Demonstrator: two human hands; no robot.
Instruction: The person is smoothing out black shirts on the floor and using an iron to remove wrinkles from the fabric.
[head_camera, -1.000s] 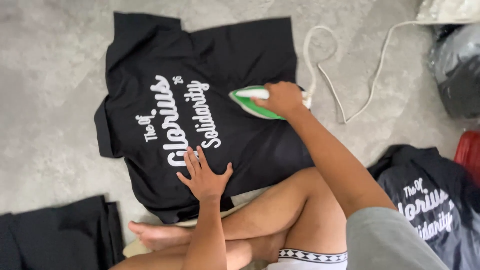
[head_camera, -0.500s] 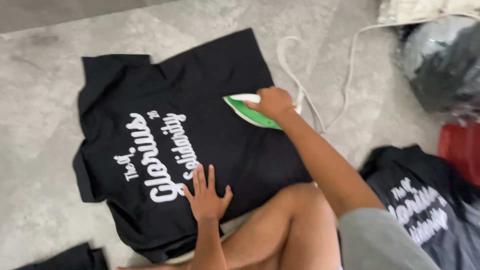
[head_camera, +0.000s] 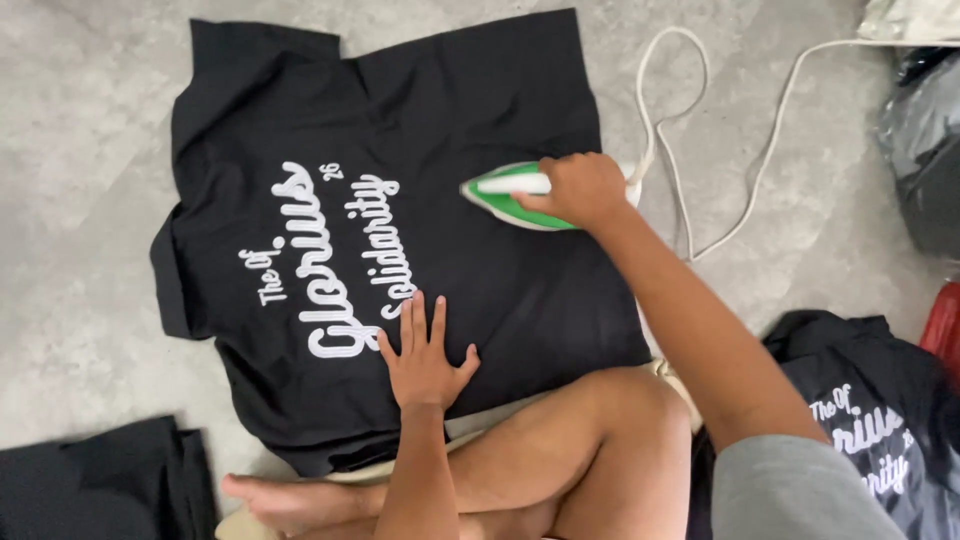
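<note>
Right hand (head_camera: 582, 188) clenched around green iron (head_camera: 505, 196) on black shirt (head_camera: 450, 130); left hand (head_camera: 425, 355) flat, fingers splayed, pinning fabric taut near floor-side hem.

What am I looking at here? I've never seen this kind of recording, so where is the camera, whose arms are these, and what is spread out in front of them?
There is no machine: a person sits on a grey floor, and the camera is worn on their head, looking down. So both arms and the bent bare legs belong to the wearer.

A black shirt with white lettering lies spread flat on the floor. The left hand presses flat on it, fingers spread, beside the lettering. The right hand grips the handle of a green and white iron, which rests on the shirt's plain part. A white cord loops away from the iron toward the upper right.

Another black shirt with similar lettering lies crumpled at lower right, dark folded cloth sits at lower left, and a dark plastic bag is at the right edge.
</note>
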